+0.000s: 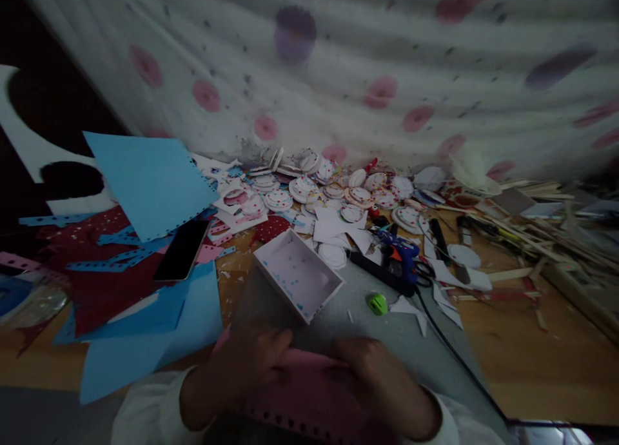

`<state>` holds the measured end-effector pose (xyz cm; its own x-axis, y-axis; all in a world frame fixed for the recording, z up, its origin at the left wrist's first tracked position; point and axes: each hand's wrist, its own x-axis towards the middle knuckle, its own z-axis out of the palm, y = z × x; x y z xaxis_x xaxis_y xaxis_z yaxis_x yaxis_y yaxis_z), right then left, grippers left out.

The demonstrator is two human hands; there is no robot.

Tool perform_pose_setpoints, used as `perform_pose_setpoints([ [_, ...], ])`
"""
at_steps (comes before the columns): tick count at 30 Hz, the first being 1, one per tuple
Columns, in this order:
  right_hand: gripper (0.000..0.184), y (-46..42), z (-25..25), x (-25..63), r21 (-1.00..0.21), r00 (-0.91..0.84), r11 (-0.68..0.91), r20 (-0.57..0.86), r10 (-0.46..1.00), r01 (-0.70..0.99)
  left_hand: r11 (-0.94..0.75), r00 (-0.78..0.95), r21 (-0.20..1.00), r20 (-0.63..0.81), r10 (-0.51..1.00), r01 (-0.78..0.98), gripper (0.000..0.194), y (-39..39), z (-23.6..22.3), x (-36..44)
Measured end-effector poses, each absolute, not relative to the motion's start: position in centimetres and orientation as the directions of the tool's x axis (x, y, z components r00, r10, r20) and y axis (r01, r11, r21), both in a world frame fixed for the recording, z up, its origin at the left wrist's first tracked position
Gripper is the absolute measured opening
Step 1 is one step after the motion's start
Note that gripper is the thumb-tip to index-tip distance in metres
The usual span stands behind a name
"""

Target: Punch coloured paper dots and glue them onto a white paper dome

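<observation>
While the pink sheet (309, 377) is held on the near side of the white box (309, 267), its far edge is gripped by curled fingers (283, 340). Its middle is exposed between the left hand (251, 360) and the right hand (374, 365).

Item: one pink paper sheet (309, 390), perforated. Colour is an even pink, darkening in shadow toward the bottom. A row of dark punched holes, closely and regularly spaced, follows the lower edge and slopes down to the right. The far edge runs roughly crosswise and shows a slight bend. The sheet is held at two places near its far edge, one left and one right, with the middle stretch exposed between them. A small part of its left side shows past the left-hand hold. Position: bottom centre of the view, nearest the wearer. The lower right portion is too dark to assess; full outline cannot be determined.
</observation>
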<state>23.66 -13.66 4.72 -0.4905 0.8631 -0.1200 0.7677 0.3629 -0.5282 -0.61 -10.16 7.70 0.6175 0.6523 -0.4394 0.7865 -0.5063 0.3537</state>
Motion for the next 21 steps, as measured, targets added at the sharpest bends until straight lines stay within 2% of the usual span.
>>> perform_pose_setpoints([
  [3, 0.014, -13.3, 5.6, 24.5, -0.546, -0.512, 0.31, -0.267, 0.816, 0.779, -0.497, 0.64, 0.422, -0.334, 0.692, 0.758, 0.019, -9.6, 7.8, -2.3],
  [7, 0.029, -12.9, 7.0, 25.7, -0.601, -0.505, 0.228, -0.344, 0.791, 0.766, -0.395, 0.584, 0.525, -0.26, 0.769, 0.754, 0.02, -9.0, 7.9, -5.4],
  [9, 0.028, -13.0, 7.5, 25.7, -0.604, -0.494, 0.218, -0.339, 0.801, 0.767, -0.318, 0.558, 0.606, -0.259, 0.788, 0.729, 0.02, -9.1, 7.7, -6.2],
  [11, 0.019, -13.0, 7.7, 25.2, -0.621, -0.494, 0.235, -0.284, 0.822, 0.748, -0.202, 0.511, 0.675, -0.297, 0.807, 0.71, 0.019, -9.4, 7.6, -6.2],
  [13, 0.031, -13.1, 7.7, 24.2, -0.657, -0.505, 0.253, -0.225, 0.834, 0.71, -0.075, 0.449, 0.728, -0.335, 0.828, 0.681, 0.019, -9.8, 7.7, -5.4],
  [14, 0.032, -13.1, 7.7, 23.6, -0.682, -0.508, 0.246, -0.212, 0.835, 0.689, -0.012, 0.408, 0.752, -0.344, 0.846, 0.659, 0.019, -10.0, 7.9, -4.9],
  [16, 0.018, -13.1, 7.6, 22.7, -0.745, -0.515, 0.202, -0.215, 0.83, 0.636, 0.106, 0.297, 0.801, -0.337, 0.893, 0.589, 0.019, -10.2, 8.5, -3.9],
  [18, 0.026, -13.0, 7.5, 22.3, -0.809, -0.523, 0.144, -0.222, 0.823, 0.57, 0.211, 0.196, 0.833, -0.353, 0.915, 0.512, 0.024, -10.3, 9.2, -3.1],
  [21, 0.034, -12.8, 7.5, 22.6, -0.865, -0.558, 0.086, -0.24, 0.795, 0.494, 0.318, 0.14, 0.827, -0.423, 0.895, 0.463, 0.024, -10.5, 9.7, -2.5],
])
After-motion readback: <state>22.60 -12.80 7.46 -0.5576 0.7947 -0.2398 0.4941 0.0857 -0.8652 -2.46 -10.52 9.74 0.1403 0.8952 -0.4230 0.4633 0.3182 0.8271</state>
